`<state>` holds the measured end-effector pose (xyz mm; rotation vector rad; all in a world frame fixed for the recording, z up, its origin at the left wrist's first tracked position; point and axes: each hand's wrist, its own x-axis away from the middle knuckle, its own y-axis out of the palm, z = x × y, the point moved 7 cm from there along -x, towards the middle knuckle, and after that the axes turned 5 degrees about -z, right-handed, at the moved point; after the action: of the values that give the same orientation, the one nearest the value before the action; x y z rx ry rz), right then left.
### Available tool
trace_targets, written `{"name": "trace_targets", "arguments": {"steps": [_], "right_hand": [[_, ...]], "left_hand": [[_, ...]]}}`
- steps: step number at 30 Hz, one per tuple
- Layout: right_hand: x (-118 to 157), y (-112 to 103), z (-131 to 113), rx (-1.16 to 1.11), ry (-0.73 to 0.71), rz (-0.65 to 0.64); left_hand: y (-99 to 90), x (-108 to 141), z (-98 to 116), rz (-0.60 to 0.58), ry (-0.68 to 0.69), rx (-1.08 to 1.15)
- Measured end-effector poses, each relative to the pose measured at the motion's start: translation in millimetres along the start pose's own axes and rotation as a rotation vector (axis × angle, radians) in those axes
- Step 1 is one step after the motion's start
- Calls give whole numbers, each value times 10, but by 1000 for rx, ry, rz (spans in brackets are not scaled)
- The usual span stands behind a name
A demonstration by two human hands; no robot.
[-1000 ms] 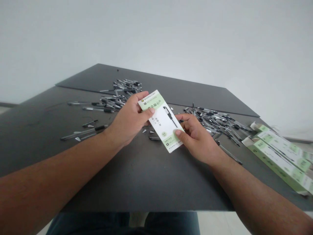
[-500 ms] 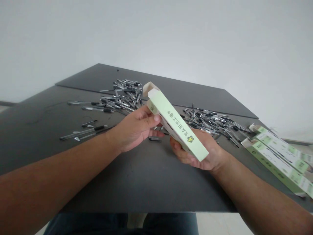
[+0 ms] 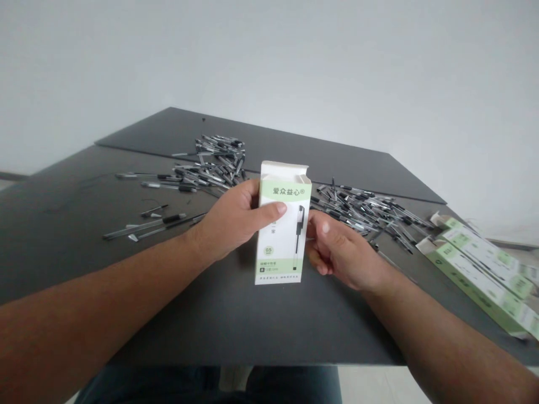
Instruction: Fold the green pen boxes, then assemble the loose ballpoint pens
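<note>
White-and-green rectangular cardboard pen box (image 3: 283, 247) held upright over dark grey surface (image 3: 252, 325), long axis vertical, open end pointing up, clamped between left hand (image 3: 231, 221) and right hand (image 3: 341, 252).

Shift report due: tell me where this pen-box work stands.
Looks done: the boxes at right, lying together, contents unseen. In hand: one box, top open, held upright between left hand and right hand. Left: two heaps of loose pens on the table.
</note>
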<state>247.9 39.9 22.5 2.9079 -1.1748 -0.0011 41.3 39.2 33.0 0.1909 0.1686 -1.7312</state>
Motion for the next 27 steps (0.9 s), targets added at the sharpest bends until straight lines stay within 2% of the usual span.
{"name": "trace_targets", "arguments": {"steps": [3, 9, 12, 19, 23, 27], "right_hand": [[-19, 75, -51, 109, -17, -48], [-37, 145, -29, 131, 25, -94], [-30, 132, -23, 138, 35, -97], [-36, 113, -25, 190, 79, -115], [-49, -39, -25, 219, 70, -9], [-66, -304, -18, 209, 68, 196]], "left_hand": [[16, 34, 15, -29, -19, -108], [30, 60, -33, -56, -64, -171], [25, 45, -40, -38, -47, -128], [-75, -53, -106, 91, 14, 105], [-96, -79, -145, 106, -9, 117], [-99, -46, -123, 130, -74, 114]]}}
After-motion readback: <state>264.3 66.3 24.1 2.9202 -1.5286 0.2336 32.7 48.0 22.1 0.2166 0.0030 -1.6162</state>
